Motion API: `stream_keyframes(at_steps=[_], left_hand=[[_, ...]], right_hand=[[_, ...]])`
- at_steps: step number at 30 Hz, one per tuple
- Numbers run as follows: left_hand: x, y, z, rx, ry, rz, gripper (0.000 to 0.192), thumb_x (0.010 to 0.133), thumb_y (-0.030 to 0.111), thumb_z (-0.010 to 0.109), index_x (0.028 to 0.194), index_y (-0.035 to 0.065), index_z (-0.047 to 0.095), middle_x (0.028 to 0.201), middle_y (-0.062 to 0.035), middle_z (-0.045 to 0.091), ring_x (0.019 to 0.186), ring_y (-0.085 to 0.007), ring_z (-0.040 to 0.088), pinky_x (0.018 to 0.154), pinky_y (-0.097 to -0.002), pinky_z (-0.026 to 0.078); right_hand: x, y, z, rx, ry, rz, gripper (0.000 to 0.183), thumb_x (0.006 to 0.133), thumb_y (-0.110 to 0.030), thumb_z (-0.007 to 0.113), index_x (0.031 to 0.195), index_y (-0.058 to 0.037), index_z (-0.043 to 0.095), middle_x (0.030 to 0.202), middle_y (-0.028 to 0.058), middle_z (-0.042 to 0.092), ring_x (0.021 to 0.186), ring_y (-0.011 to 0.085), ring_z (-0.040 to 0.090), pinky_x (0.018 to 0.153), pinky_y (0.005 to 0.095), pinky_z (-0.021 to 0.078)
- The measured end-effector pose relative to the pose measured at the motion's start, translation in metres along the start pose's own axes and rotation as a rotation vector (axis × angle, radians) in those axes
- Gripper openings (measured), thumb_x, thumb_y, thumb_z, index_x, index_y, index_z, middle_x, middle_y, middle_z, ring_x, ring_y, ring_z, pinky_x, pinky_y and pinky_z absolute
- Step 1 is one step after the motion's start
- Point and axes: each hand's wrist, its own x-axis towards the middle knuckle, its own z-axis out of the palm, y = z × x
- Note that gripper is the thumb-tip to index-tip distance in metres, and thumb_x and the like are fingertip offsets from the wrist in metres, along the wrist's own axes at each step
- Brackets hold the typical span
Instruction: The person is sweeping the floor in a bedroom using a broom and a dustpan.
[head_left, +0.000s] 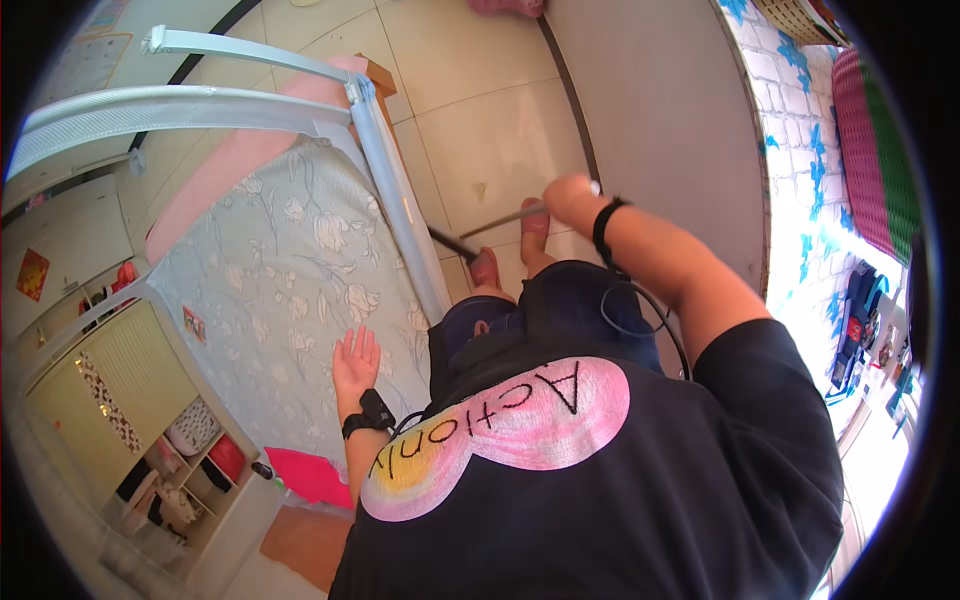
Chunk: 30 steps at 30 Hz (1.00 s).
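My right hand (574, 201) is closed around a thin grey rod (499, 223), whose pale end shows just past the fist. The rod runs down to the left over the floor, past my feet in pink slippers (486, 264). A dark bar (448, 241) lies near its far end; whether the two are joined I cannot tell. My left hand (356, 362) is held palm up with fingers apart, empty, above a bed with a grey-green floral sheet (300, 262). Both wrists wear black straps, with a small black device on the left one.
A pale bed-canopy frame (397, 195) stands along the bed's edge, close to my left leg. Tiled floor (495, 127) stretches ahead, bounded by a grey panel (660, 112) on the right. Open shelves (202, 480) stand at lower left, near a bright pink cloth (311, 474).
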Motion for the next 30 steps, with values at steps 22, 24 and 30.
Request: stream_keyframes(at_steps=[22,24,30], left_hand=[[0.013,-0.045,-0.031,-0.172,0.120,-0.025,0.042,0.090,0.035,0.032,0.125,0.0121,0.033,0.125,-0.0069,0.043,0.112,-0.0232,0.043,0.087,-0.0387,0.040],[0.011,-0.037,-0.027,-0.162,0.046,0.025,0.042,0.090,0.035,0.032,0.125,0.0118,0.033,0.125,-0.0068,0.042,0.112,-0.0226,0.043,0.087,-0.0387,0.040],[0.008,-0.043,-0.056,-0.336,0.158,0.011,0.043,0.089,0.035,0.034,0.125,0.0126,0.033,0.125,-0.0055,0.043,0.112,-0.0208,0.043,0.087,-0.0398,0.039]], right_hand=[[-0.037,0.010,-0.061,-0.197,-0.139,0.021,0.020,0.073,-0.011,0.054,0.090,-0.0075,0.065,0.095,0.0096,0.062,0.089,0.0266,0.060,0.071,0.0353,0.0481],[-0.032,0.028,-0.049,-0.236,-0.092,0.039,0.019,0.073,-0.011,0.055,0.089,-0.0081,0.065,0.093,0.0088,0.063,0.088,0.0257,0.060,0.070,0.0346,0.0483],[-0.011,0.061,-0.084,-0.368,0.051,0.120,0.015,0.074,-0.011,0.056,0.085,-0.0096,0.065,0.089,0.0079,0.064,0.085,0.0228,0.061,0.064,0.0323,0.0488]])
